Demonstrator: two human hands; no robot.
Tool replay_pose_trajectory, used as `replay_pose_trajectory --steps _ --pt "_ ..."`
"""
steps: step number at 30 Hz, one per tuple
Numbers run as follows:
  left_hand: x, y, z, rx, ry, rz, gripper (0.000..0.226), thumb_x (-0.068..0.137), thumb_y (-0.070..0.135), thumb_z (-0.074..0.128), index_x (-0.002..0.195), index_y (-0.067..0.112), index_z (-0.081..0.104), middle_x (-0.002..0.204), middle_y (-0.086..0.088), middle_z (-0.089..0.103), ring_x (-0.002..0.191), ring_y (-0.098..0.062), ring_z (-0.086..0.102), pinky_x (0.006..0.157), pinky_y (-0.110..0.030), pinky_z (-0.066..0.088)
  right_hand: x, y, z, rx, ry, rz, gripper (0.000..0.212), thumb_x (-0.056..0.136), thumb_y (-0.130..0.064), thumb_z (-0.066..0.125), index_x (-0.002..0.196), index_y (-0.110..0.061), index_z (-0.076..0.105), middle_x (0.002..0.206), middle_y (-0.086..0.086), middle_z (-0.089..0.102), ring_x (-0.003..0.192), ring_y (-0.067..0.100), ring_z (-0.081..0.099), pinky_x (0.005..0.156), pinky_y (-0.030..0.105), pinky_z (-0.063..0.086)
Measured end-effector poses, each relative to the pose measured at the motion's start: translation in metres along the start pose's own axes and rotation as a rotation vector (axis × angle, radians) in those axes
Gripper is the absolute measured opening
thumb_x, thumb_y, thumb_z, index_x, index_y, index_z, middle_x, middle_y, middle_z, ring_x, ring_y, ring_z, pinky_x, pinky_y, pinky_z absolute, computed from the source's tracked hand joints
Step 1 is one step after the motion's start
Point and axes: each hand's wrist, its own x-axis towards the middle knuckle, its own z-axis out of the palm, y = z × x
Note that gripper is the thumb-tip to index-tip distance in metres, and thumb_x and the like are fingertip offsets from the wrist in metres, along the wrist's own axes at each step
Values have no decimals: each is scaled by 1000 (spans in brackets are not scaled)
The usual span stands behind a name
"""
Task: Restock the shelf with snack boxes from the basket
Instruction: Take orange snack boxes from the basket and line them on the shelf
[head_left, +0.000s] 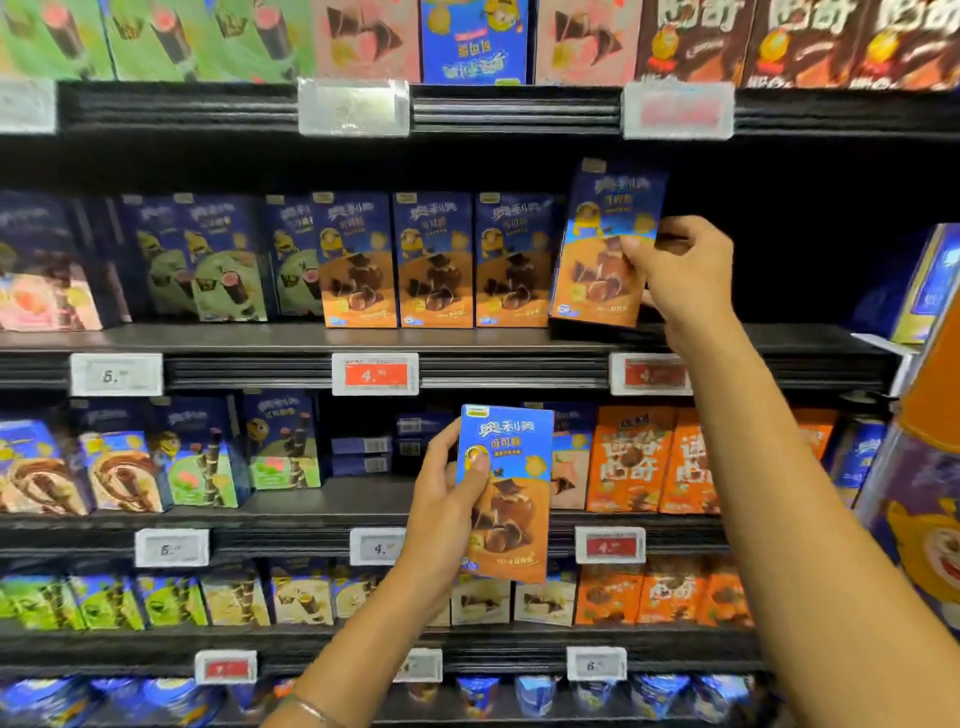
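**Q:** What is closest, low in the centre of the frame?
**A:** A left hand (441, 499) grips a blue-and-orange snack box (511, 519) upright, with the thumb across its front, before the lower shelves.

**Q:** And the other hand?
**A:** Right of centre and well apart, the right hand (675, 270) pinches a second box (602, 244) by its edge. The box tilts slightly, its base at the shelf (234, 338), though contact cannot be told. It is just beside a row of three matching boxes (436, 260).

**Q:** Beneath that row?
**A:** A red price tag (375, 373) is on the shelf edge.

A shop: stocked shelves (467, 340) of snack boxes (435, 260) with price tags (375, 374).
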Motion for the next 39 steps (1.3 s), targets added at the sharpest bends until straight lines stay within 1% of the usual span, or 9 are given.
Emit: replay_pose_trajectory --steps 6,11,15,21,25,28,31,35,39 --pt "-1 11 4 -2 -20 62 36 107 23 58 141 35 54 116 1 80 100 -24 79 82 -39 62 14 31 10 -281 79 -74 41 91 -24 72 127 -9 59 127 10 66 113 25 64 92 44 56" --pt "-3 20 8 -19 -45 88 34 108 24 57 138 41 56 117 2 79 102 -25 79 84 -43 64 21 38 15 -329 111 -66 35 93 -20 69 124 -8 57 125 12 65 109 23 65 72 28 54" --pt "-2 29 13 -25 -53 108 34 109 23 57 139 38 54 114 2 80 99 -25 80 86 -47 64 22 39 20 -350 100 -37 35 95 -20 67 124 -6 54 126 14 63 110 25 64 85 40 59" --pt "2 48 17 -49 -63 149 35 110 26 56 144 33 53 117 0 79 100 -25 80 86 -47 65 15 39 25 -352 80 -48 39 94 -25 69 124 -6 53 126 14 62 111 25 65 88 44 59" --pt "9 64 18 -50 -52 200 34 110 23 56 143 35 53 120 0 79 103 -24 79 88 -45 64 10 32 23 -370 69 -49 46 93 -30 70 128 -6 52 130 14 60 116 25 62 90 40 57" --pt "17 80 15 -47 -17 247 32 111 22 55 141 33 54 128 -5 75 108 -26 77 89 -47 63 -10 19 17 -313 175 -198 43 92 -35 69 124 -8 57 125 11 60 111 19 59 87 32 51" --pt "31 100 13 -45 32 285 27 111 24 55 137 29 54 131 -6 73 112 -28 76 93 -50 62 -48 1 19 -80 3 -303 27 94 -34 67 109 -11 65 106 5 68 97 18 66 83 33 55" --pt "58 129 14 -15 79 344 24 113 23 50 137 21 51 127 -5 73 106 -20 76 86 -39 64 -82 -19 39 42 -431 -153 21 99 -36 62 109 -17 62 103 0 71 90 12 72 74 29 60" --pt "81 148 14 37 110 402 21 113 22 49 134 19 48 126 -5 70 105 -21 75 87 -42 62 -82 -26 52 23 -418 -181 38 92 -35 72 122 -17 60 103 -9 68 90 3 71 69 27 62"
